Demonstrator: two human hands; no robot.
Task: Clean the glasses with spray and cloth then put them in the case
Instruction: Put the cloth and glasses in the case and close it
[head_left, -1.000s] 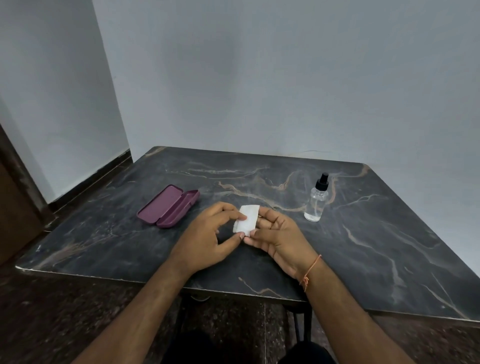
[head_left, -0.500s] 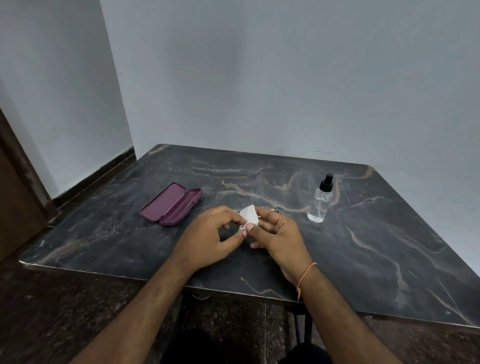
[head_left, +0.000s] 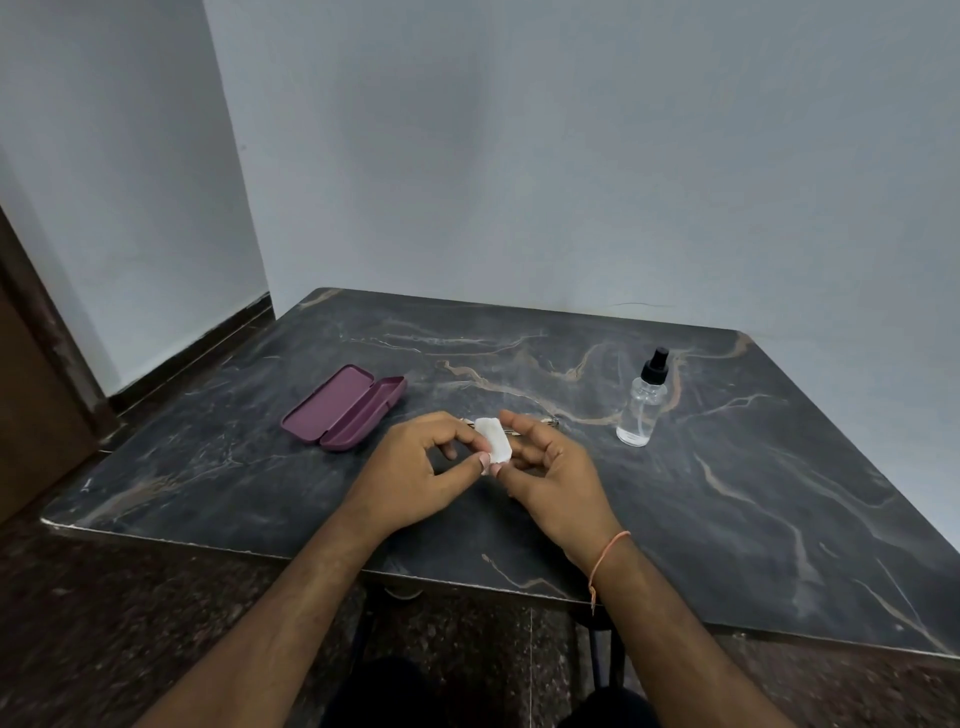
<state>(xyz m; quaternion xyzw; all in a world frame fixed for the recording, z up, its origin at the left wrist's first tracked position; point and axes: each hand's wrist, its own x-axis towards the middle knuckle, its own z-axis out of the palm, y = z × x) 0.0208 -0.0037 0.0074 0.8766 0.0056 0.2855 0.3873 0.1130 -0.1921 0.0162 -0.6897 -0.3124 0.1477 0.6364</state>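
Pale blue-grey walls, corner setting; dark marbled stone tabletop (head_left: 727, 493). Near its front edge, middle: left hand (head_left: 415, 470) and right hand (head_left: 550, 475) together, both pinching a small folded white cloth (head_left: 496, 447). Thin metal-framed glasses (head_left: 540, 420) lie just behind them, mostly hidden. Open maroon hard case (head_left: 345, 405) toward the left edge; clear spray bottle with black pump (head_left: 641, 405) toward the right. Step judged: readying the cloth. Next calls for lifting the glasses and wiping the lenses.
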